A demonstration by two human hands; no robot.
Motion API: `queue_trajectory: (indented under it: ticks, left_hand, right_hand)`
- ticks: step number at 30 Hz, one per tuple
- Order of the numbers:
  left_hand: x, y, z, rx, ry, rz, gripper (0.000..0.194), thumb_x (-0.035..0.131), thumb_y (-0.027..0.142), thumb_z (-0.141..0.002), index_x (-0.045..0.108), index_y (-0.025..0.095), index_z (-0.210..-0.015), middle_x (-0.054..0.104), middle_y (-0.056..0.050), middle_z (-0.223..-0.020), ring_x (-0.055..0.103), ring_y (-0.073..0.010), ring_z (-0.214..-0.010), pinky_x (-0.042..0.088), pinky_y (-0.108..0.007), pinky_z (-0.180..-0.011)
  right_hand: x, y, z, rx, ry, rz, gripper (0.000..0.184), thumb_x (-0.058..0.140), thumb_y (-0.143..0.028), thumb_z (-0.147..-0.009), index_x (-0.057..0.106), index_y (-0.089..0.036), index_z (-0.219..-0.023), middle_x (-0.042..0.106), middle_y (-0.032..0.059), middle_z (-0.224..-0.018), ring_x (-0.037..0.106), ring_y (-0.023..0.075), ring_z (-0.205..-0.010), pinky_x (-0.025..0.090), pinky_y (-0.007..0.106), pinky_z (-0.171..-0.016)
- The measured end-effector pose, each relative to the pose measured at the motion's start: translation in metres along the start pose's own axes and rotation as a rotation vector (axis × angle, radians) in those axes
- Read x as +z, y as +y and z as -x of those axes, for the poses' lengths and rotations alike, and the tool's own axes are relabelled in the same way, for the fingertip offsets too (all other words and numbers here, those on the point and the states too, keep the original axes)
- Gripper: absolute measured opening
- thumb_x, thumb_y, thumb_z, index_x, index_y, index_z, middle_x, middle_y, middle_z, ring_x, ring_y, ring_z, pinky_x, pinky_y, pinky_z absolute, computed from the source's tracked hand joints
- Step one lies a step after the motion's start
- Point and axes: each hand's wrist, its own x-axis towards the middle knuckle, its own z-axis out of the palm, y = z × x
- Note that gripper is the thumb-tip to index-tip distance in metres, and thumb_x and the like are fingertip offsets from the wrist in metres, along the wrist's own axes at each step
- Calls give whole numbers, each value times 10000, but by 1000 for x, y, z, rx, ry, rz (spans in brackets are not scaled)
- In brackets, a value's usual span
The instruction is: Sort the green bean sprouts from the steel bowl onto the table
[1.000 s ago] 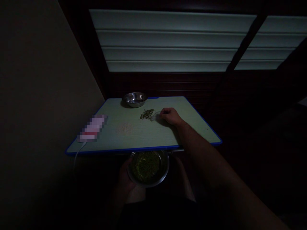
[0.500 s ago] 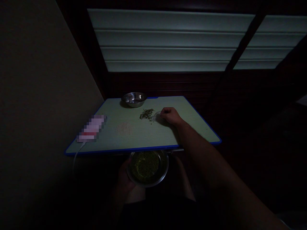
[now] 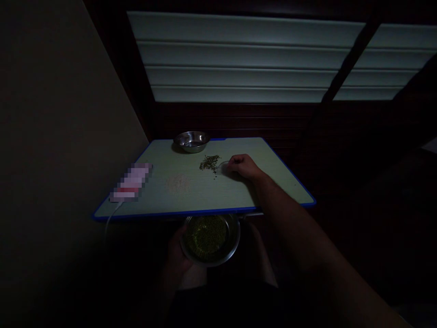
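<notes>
My left hand (image 3: 177,255) grips the left side of a metal bowl (image 3: 235,248) below the table's front edge. Small green beans (image 3: 209,233), which look like mung beans, cover the bowl's bottom. Over the table, the fingers of my right hand (image 3: 243,166) are closed on a clear, thin piece with a curved edge (image 3: 222,167); its exact kind is hard to make out in the dim light. That piece rests at the right side of a loose patch of green beans (image 3: 209,162) spread on the tabletop, with a few stray beans just in front.
A second metal bowl (image 3: 191,142) stands at the back left of the pale, blue-edged table (image 3: 273,191). Left of centre lies a faint pale patch of small bits (image 3: 178,183). A blurred-out phone (image 3: 131,182) with a white cable (image 3: 108,223) lies at the left edge.
My right hand stays at the patch, the clear piece shifting slightly beside it. A few beans have moved toward the front. My left hand and its bowl have barely moved.
</notes>
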Motion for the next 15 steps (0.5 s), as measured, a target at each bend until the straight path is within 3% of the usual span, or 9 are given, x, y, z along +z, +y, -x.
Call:
queue_trajectory:
  ticks: [6,15]
  left_hand:
    - [1,0,1,13,26,-2,200,574,193,-796,770,155,-812,787,-95,-840,728,-284,-866,509,-453,-931]
    - [2,1,1,-15,13,-18,203,574,223,-792,765,161,-824,787,-101,-884,720,-297,-903,519,-464,-912]
  right_hand:
    - [2,6,-3,-49,5,59,151,641,-271,-529,617,-149,-615,562,-21,-542,454,93,-518,351,230,-516]
    - [2,10,-7,-112,131,135,136,580,-285,-562,585,-155,-602,516,-29,-537,438,99,-532,332,232,-516]
